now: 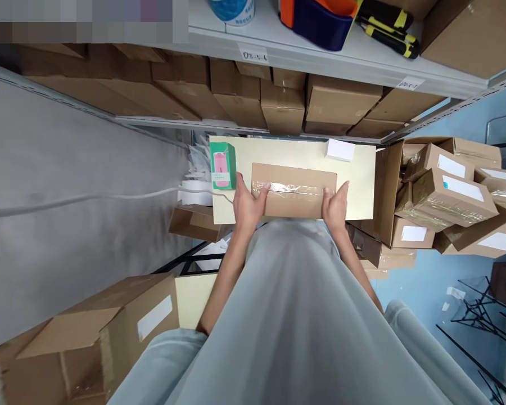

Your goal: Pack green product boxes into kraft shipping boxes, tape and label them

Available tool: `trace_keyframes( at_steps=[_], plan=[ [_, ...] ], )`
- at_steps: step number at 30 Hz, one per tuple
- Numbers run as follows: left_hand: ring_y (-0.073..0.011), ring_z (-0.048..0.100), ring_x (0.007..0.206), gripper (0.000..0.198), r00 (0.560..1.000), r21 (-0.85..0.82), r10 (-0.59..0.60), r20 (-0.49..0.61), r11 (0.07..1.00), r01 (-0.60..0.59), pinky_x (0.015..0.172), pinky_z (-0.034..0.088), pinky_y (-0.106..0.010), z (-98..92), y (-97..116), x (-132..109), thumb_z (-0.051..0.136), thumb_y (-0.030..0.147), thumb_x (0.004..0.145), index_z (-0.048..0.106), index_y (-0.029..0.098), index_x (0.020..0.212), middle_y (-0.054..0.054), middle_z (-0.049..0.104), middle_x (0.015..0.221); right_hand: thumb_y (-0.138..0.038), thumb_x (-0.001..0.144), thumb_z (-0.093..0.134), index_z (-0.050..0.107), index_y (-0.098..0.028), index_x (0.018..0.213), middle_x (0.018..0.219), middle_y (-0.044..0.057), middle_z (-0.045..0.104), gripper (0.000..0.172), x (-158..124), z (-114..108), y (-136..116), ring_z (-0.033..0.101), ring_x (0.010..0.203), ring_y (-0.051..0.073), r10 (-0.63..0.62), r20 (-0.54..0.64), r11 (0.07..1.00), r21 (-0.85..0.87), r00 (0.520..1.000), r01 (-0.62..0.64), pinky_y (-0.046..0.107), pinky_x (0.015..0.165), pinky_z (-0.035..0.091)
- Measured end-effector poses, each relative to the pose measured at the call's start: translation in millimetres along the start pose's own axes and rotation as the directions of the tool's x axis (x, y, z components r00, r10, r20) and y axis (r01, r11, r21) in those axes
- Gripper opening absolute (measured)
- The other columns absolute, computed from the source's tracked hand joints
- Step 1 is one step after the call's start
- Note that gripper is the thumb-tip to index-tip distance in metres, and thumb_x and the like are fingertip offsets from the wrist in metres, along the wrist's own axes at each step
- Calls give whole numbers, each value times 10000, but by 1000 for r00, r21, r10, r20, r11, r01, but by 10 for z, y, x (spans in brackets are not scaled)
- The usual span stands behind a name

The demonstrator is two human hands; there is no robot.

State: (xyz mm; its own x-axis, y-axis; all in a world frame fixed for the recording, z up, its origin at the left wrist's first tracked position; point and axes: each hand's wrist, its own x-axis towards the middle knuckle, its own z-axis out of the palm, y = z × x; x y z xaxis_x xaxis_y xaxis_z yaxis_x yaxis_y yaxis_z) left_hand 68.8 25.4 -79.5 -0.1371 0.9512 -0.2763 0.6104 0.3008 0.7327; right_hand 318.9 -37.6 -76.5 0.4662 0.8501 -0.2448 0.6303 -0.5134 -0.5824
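A brown cardboard box [294,205] with clear tape along its middle lies at the front edge of the pale tabletop [287,151]. My left hand [248,207] grips its left end, thumb on top near the tape. At the right end my right hand [335,207] holds it the same way, thumb on the upper face. The fingers' undersides are hidden. Just beyond my left hand stands a green box with a pink picture [222,164]. A small white box [340,150] sits at the back right of the table.
Several cardboard boxes [451,191] with white labels are piled in a large open carton at right. A shelf [307,63] crosses above the table, with cartons beneath and cutters [390,34] on top. A white cable [109,197] runs in from the left. An open carton [88,337] stands lower left.
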Motion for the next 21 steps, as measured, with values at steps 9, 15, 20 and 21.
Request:
trace_keyframes(
  at_steps=[9, 15, 20, 21],
  plan=[
    [-281, 680, 1387, 722, 988, -242, -6, -156, 970, -32, 1222, 514, -409, -386, 82, 52, 423, 735, 1089, 678, 166, 1453, -167, 727, 1483, -797, 1097, 310, 617, -175, 1433, 1496, 208, 704, 771, -34, -358, -163, 663, 1406, 307, -94, 7, 894, 441, 996, 82, 490, 1199, 526],
    [-301, 662, 1377, 696, 990, -247, -83, -114, 968, 53, 1241, 487, -448, -271, -197, 55, 403, 734, 1071, 759, 168, 1265, -163, 755, 1382, -723, 995, 594, 644, -198, 1333, 1483, 226, 706, 627, 14, -210, 127, 695, 1371, 313, -131, 64, 834, 546, 989, 75, 528, 1130, 589],
    [-311, 659, 1370, 520, 966, -180, -252, 53, 949, 257, 1251, 462, -481, 144, -514, -66, 474, 579, 1044, 739, 183, 1251, -188, 741, 1374, -617, 922, 650, 599, -171, 1413, 1577, 269, 636, 665, 14, 126, 610, 656, 1452, 315, -118, 192, 826, 564, 974, -11, 541, 1183, 557],
    [-314, 653, 1378, 512, 960, -167, -269, 77, 946, 279, 1252, 458, -483, 199, -555, -92, 466, 570, 1046, 732, 180, 1246, -195, 740, 1377, -609, 917, 645, 597, -166, 1416, 1575, 274, 637, 670, 20, 165, 692, 654, 1457, 319, -106, 211, 832, 554, 972, -30, 547, 1189, 550]
  ],
)
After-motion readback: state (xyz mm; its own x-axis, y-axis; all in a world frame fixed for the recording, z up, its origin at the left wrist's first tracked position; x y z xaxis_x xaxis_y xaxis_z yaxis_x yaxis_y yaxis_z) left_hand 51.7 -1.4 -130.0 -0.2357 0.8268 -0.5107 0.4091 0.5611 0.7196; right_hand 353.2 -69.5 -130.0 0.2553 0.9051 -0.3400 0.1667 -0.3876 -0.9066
